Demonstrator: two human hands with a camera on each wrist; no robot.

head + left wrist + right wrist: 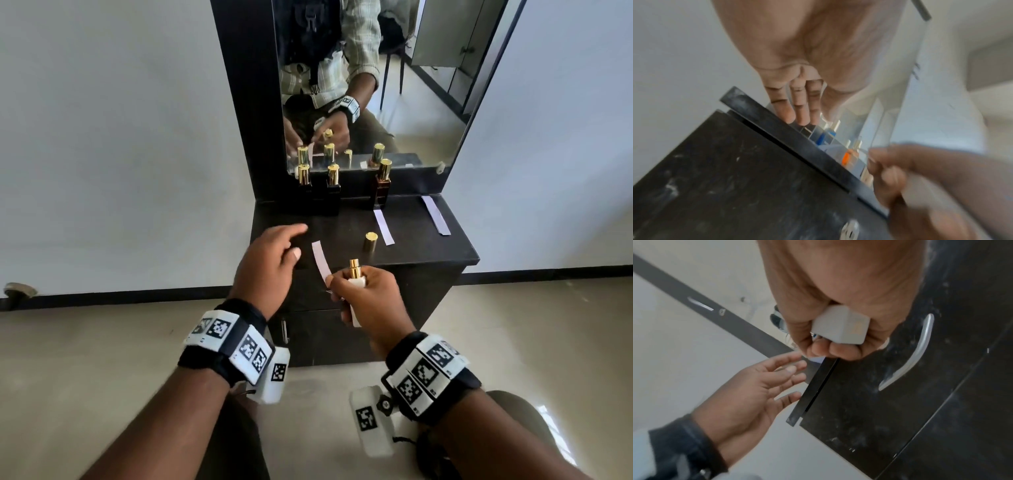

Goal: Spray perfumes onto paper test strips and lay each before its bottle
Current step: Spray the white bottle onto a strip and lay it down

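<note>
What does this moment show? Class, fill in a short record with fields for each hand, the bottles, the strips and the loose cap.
right hand: grips white uncapped perfume bottle and a paper strip
left hand: open, holds nothing
standing bottles: three, gold-capped, before the mirror
laid strips: two on the dark tabletop; one lies before the brown bottle
gold cap: upright on the tabletop

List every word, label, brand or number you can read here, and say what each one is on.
No text can be read.
Brown bottle: a label on its front, too small to read.
White bottle in the right hand: a faint gold mark, blurred.
Wrist bands: black-and-white square code markers with tiny print beside them, too small to read.
Paper strips: blank.
</note>
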